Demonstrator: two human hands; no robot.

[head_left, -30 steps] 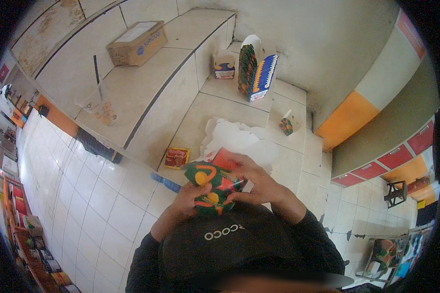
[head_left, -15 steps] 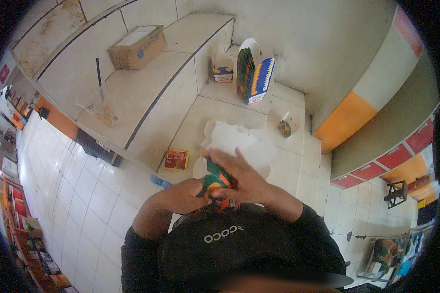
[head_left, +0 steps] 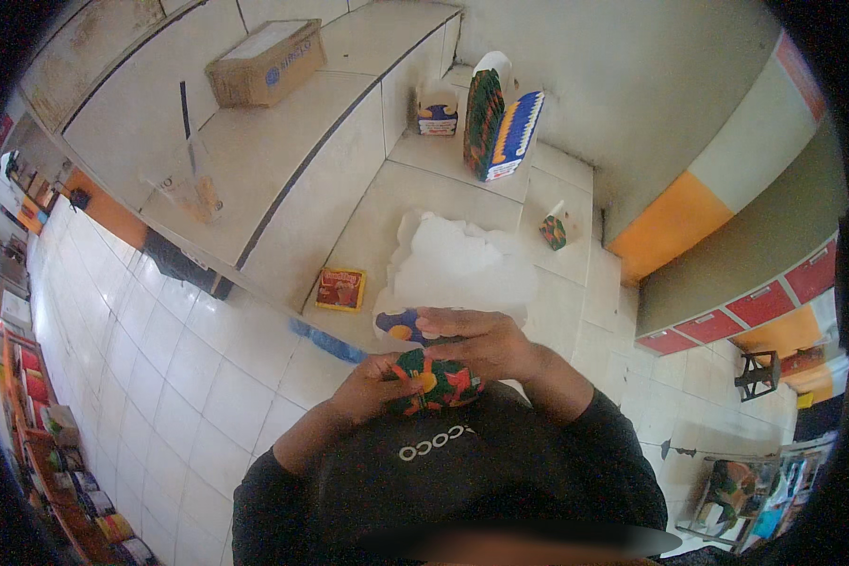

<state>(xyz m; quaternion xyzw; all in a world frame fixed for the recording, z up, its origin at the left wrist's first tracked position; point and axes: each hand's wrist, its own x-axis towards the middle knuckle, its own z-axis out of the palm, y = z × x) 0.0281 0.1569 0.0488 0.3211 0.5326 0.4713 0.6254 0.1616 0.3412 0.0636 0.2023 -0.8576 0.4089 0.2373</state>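
Note:
Close to my body I hold a patterned paper food carton (head_left: 448, 385), green, red and orange outside. The fingers of my left hand (head_left: 373, 389) are closed on its left side. My right hand (head_left: 486, 347) lies over its top and far side, fingers pressed together, with the fingertips by a blue panel with an orange spot (head_left: 398, 326). Whether that panel belongs to the held carton I cannot tell. Beyond my hands lies a pile of white scallop-edged card blanks (head_left: 453, 264). Left of it is a red and yellow sachet (head_left: 341, 289).
Nested folded cartons (head_left: 500, 127) stand at the back, beside a small blue-and-white carton (head_left: 437, 118). A smaller carton (head_left: 553, 232) sits right. On the raised ledge are a cardboard box (head_left: 266, 66) and a clear cup with black straw (head_left: 193, 189). Blue material (head_left: 325, 340) lies at the table edge.
The carton has turned in my hands and now lies more sideways. My right hand has moved lower and to the right. A blue panel now shows beside its fingertips.

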